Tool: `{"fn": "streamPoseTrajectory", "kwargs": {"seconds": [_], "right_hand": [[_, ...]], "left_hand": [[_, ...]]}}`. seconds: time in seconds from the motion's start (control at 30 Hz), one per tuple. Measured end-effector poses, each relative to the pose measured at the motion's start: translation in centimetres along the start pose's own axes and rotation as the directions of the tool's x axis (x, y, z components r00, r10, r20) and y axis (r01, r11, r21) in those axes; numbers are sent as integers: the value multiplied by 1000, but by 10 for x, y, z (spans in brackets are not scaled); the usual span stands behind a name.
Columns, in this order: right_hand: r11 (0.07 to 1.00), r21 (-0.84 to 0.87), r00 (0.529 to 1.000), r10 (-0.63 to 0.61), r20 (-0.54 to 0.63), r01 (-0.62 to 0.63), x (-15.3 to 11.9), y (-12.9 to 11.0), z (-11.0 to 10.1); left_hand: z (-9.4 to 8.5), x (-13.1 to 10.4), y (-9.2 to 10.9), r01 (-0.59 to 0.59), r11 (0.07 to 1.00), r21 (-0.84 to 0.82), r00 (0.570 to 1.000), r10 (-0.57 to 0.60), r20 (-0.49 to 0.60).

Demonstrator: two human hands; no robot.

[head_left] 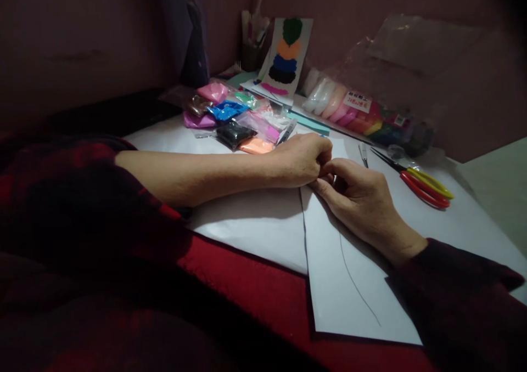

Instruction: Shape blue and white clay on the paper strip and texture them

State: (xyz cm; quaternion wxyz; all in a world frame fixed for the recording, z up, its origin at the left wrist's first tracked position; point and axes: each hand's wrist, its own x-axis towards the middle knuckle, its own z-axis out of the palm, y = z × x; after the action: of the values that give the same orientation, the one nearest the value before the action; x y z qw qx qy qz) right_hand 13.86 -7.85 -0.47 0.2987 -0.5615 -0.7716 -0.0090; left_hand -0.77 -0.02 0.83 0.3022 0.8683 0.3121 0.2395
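Observation:
My left hand (302,158) is closed, its fingertips curled down and meeting those of my right hand (358,193). The right thumb and forefinger are pinched together beside it. Whatever lies between the fingers is hidden. Both hands are over a sheet of white paper (329,289), which has a thin curved pencil-like line and hangs past the front edge. Just behind my left hand are small clear packets of coloured clay, among them a black packet (234,135), a blue packet (228,110) and an orange packet (256,145). A pen-like tool (287,131) leans near them.
Scissors (428,188) with red and yellow handles lie on the right. Behind them rests a large clear bag (356,114) of coloured clay. A card (288,59) with coloured patches leans at the back, near a cup of tools (252,54). Red cloth (255,300) shows in front.

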Motion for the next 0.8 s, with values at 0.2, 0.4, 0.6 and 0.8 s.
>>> {"fn": "streamPoseTrajectory", "kwargs": {"seconds": [0.2,0.4,0.6,0.8], "right_hand": [[1000,3,1000,-21,-5,21,0,1,0],[999,33,1000,-14,-9,15,-1,2,1],[999,37,1000,-17,-20,18,0,1,1],[999,46,1000,-12,-24,13,0,0,1]], "left_hand": [[-1,-1,-1,-22,999,25,1000,22,-9],[-1,-2,-1,-6,1000,17,1000,6,-3],[-1,-2,1,-2,1000,26,1000,2,-1],[0,-1,0,-8,1000,31,1000,7,2]]}}
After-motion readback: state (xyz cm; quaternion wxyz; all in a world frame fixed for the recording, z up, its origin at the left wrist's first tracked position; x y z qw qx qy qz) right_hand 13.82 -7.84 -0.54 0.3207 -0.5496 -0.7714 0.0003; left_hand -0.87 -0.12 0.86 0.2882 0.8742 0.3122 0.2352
